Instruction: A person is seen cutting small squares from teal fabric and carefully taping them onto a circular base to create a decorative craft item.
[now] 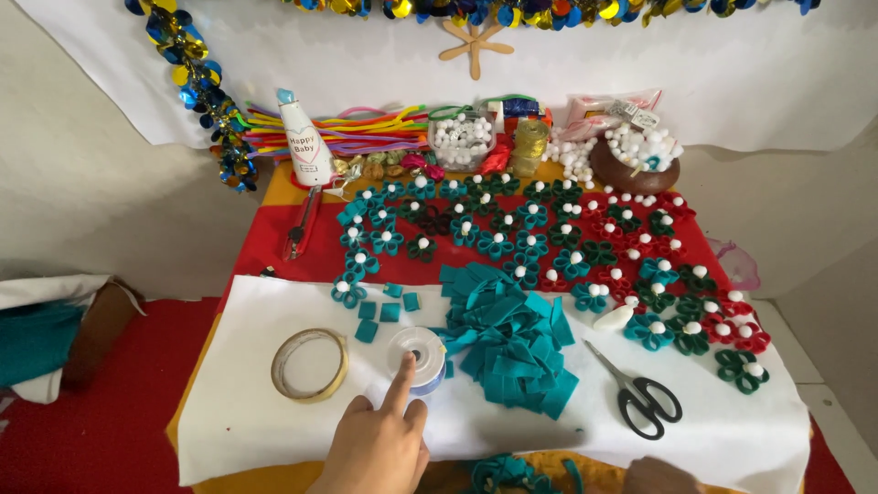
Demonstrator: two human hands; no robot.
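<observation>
Left hand [377, 445] forefinger on clear tape roll [417, 357], teal felt strips [510, 340] beside

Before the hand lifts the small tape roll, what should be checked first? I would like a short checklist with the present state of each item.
1. Left hand reaches the small tape roll: ok, the index fingertip touches it.
2. Roll is gripped: not ok, only one finger is on it.
3. Right hand is free: cannot tell, mostly out of frame.
4. Teal felt pile is apart from the roll: not ok, it lies against it.
5. Scissors are out of the way: ok, beyond the pile.
</observation>
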